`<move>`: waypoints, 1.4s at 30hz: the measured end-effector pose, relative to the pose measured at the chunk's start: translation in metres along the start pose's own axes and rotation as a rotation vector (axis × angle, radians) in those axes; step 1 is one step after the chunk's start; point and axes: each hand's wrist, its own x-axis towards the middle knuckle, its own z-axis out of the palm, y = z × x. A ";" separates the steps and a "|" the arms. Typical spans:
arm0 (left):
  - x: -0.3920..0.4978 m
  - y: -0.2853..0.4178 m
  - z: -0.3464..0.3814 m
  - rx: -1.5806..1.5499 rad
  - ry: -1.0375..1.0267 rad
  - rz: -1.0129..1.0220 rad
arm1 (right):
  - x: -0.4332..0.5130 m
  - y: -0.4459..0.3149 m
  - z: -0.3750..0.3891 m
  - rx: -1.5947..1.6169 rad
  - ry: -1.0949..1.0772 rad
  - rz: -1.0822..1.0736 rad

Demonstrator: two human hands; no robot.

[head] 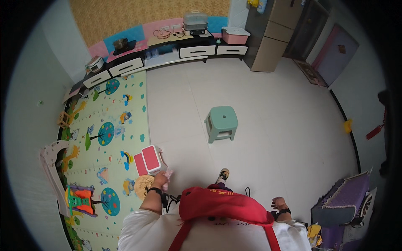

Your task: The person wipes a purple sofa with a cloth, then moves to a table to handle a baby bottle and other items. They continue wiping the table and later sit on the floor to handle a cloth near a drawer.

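My left hand (160, 180) is closed around a crumpled pink cloth (168, 179). It hangs beside a white step stool with red treads (151, 158) and a low stool with a round wooden top (143, 184). My right hand (277, 203) hangs at my other side over the tiled floor, holding nothing, with its fingers loosely apart. Ahead of me a green plastic stool (223, 120) stands upright on the tiles, out of reach of both hands. A red apron (220, 204) covers my front, and one shoe (223, 174) shows beneath it.
A printed play mat (138, 125) covers the left floor, with a toddler slide (59, 178) and a toy chair (81, 200) there. Along the far wall runs a low cabinet (198, 51) beside a refrigerator (269, 50). A purple-covered sofa (347, 191) stands at right.
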 end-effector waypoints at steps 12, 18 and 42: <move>0.020 0.030 0.026 0.067 0.131 -0.149 | 0.139 -0.136 -0.097 0.121 0.108 0.052; 0.031 0.141 0.028 -0.044 0.083 -0.088 | 0.189 -0.219 -0.104 0.149 0.091 -0.073; 0.547 0.356 -0.177 0.086 0.141 0.046 | 0.214 -0.643 -0.004 0.129 0.263 -0.240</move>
